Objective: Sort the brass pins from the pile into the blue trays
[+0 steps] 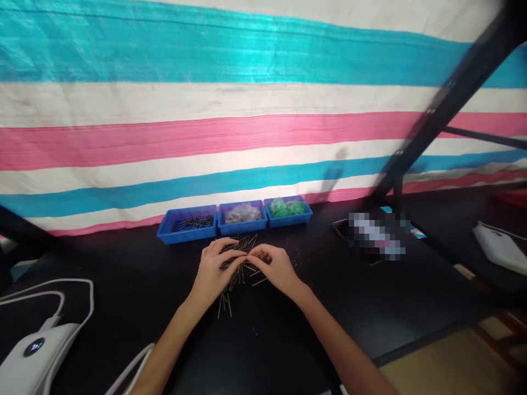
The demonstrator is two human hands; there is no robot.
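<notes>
Over a loose heap of long thin metal pins [236,277] on the black table, my two hands meet at the fingertips. The thumb and index finger of my left hand [213,267] are pinched together, its other fingers curled above the heap. My right hand [278,269] pinches at the same spot from the right. Whatever sits between the fingertips is too small to make out. Behind the hands stand a blue bin with dark thin pieces [187,236], a blue bin with clear plastic pieces [242,226] and a blue bin with green pieces [290,220].
A white power bank [37,356] with white cables lies at the left front. To the right is a phone [341,229] beside a blurred patch. Another white device [500,247] lies far right. A striped tarp [206,142] hangs behind the table, with a dark slanting post [432,109].
</notes>
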